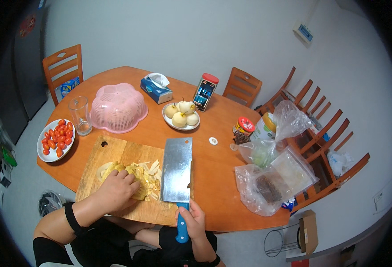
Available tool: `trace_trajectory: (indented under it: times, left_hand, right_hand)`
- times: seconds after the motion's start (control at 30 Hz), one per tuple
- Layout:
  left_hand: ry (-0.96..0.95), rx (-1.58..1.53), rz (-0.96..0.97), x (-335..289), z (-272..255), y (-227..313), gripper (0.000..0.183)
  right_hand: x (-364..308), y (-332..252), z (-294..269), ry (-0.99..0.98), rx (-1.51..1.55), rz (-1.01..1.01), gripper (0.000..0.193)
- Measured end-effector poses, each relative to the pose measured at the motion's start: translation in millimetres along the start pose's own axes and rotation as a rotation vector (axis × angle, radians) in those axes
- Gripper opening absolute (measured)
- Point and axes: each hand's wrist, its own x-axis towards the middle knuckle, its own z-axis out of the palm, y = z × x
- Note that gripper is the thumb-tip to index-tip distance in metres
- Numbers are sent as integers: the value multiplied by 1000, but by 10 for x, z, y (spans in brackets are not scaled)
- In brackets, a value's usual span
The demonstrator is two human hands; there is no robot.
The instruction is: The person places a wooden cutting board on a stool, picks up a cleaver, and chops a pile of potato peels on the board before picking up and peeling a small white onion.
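A wooden cutting board (pixel 116 151) lies on the table's near edge with a pile of pale yellow sliced pieces (pixel 146 175) on it. My left hand (pixel 116 190) presses down on the left part of that pile, fingers curled. A wide steel cleaver (pixel 177 169) with a blue handle stands on the board just right of the slices, and my right hand (pixel 190 219) is shut on its handle at the board's near edge.
On the orange oval table (pixel 214 164) stand a plate of cherry tomatoes (pixel 56 139), a glass (pixel 80 115), an upturned pink colander (pixel 118 107), a tissue box (pixel 156 88), a plate of pears (pixel 181 115), a propped phone (pixel 204 92), jars and plastic bags (pixel 271 173). Wooden chairs ring the table.
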Motion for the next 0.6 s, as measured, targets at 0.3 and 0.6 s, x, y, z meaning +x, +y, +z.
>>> trace_trajectory:
  times: [0.3, 0.6]
  left_hand:
    - [-4, 27, 23, -27, -3, 25, 40]
    - [137, -63, -22, 40, 102, 16, 26]
  right_hand:
    - [1, 13, -11, -13, 4, -1, 35]
    - [-6, -15, -2, -11, 4, 17, 34]
